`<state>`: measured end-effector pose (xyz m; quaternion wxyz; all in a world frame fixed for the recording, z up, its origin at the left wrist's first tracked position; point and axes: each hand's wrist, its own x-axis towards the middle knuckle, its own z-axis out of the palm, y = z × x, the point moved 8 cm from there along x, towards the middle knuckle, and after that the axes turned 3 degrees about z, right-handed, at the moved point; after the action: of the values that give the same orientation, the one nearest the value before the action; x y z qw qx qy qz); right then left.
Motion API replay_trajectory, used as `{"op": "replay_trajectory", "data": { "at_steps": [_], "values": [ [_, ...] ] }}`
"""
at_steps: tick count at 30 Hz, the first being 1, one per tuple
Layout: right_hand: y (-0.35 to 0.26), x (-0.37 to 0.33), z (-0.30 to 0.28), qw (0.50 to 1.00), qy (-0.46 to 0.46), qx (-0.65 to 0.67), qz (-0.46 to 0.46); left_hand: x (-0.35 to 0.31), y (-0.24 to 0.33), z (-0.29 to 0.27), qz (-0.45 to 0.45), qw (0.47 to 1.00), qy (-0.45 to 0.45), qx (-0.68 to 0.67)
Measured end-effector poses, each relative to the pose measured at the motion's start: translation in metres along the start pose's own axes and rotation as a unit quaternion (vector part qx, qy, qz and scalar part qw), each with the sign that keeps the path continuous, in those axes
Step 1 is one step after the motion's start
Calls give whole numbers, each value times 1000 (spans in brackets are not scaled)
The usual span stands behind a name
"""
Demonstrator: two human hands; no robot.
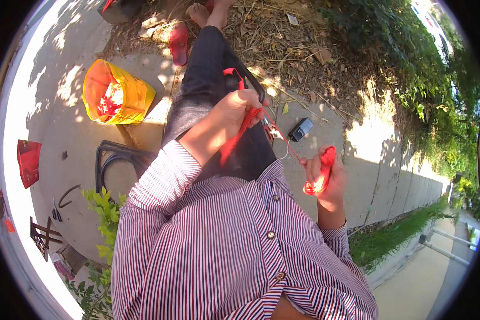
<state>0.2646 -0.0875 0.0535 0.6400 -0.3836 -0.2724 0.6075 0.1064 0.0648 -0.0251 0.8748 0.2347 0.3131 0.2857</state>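
My left hand (238,111), above my dark trousers, is closed on a red braided cord (241,134) whose worked length hangs down toward my lap. A thin red strand (280,136) runs from it across to the right. There my right hand (332,178) is closed around a looped bundle of red cord (323,173). A thin pale line curves beside the strand. Beyond my left hand a black frame (254,84) with a red strip on it lies against my leg; my hand partly hides it.
A yellow bag (135,98) with red and white stuff inside stands at left. Near it are a red sandal (179,47), a black curved plastic frame (105,160), a red packet (29,163) and scissors (57,213). A small grey-black box (301,129) lies right of my leg.
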Motion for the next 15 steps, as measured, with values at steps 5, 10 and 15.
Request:
{"op": "replay_trajectory", "data": {
  "at_steps": [5, 10, 15],
  "values": [
    [-120, -38, -175, 909, 135, 294, -262, -16, 8, -1, -27, 997, -57, -50],
    [-54, 16, -93, 959, 224, 153, -79, -20, 4, -4, 149, 979, 12, 139],
    [51, 37, 22, 982, -40, 114, 145, -92, 44, 55, 383, 721, 24, 576]
  ]
}}
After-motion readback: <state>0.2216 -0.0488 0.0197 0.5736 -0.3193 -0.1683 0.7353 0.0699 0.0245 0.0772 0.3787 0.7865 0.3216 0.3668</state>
